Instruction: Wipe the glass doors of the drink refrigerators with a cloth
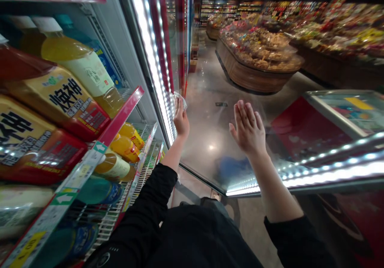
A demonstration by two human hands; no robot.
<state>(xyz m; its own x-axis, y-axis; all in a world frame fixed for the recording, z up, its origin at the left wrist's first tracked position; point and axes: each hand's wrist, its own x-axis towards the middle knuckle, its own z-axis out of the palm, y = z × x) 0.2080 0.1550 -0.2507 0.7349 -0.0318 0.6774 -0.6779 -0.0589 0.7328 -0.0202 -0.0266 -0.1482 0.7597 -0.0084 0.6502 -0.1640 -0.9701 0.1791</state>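
My left hand [181, 122] is closed on a pale, crumpled wipe [184, 102], pressed near the bright LED strip [164, 100] on the hinge side of a glass door [207, 152]. Only an edge of the wipe shows past the fingers. My right hand [250, 130] lies flat with its fingers stretched out; it seems to rest on the same pane, farther right. It holds nothing. Through the glass the shop floor is visible.
At left, an open drinks cooler holds large bottles [81, 66] behind a red-edged shelf rail [120, 114], with smaller bottles [126, 146] below. A second lit strip [336, 176] runs along the door's right edge. Beyond stand a wooden display island [240, 68] and a red chest freezer [309, 128].
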